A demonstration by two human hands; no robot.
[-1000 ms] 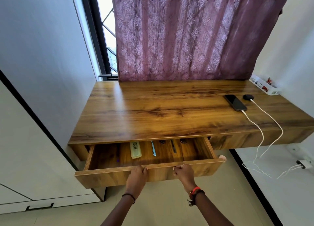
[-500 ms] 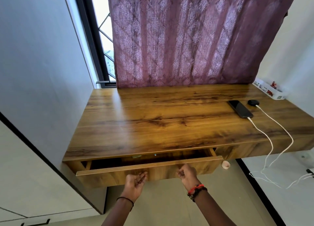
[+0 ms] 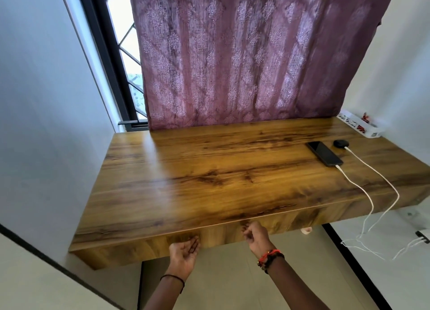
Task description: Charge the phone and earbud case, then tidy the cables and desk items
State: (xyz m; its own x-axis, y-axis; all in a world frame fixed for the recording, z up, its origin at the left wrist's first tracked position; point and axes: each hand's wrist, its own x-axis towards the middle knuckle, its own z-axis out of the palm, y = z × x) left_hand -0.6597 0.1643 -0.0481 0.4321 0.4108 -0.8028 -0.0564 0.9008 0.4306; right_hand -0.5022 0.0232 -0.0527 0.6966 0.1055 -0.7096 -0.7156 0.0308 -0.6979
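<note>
My hands, left [image 3: 185, 251] and right [image 3: 254, 234], rest open and empty against the drawer front [image 3: 223, 236], which feels rigid, heavy; push centrally.

A purple patterned curtain [image 3: 244, 53] hangs before a daylit window [image 3: 121, 37], between white walls [image 3: 35, 100].

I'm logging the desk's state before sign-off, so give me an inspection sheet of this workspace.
Surface: wooden desk, top mostly bare; drawer front flush, shut.
Job's things: phone lying flat, earbud case beside it, each with a white cable plugged in.
Clutter: white basket at back right corner.
Hands: left hand open, palm up, and right hand loosely curled, both empty, at the drawer front.
Cables: two white cables hang over the front edge, loose on the floor.
Surroundings: purple curtain, window, white walls.
</note>
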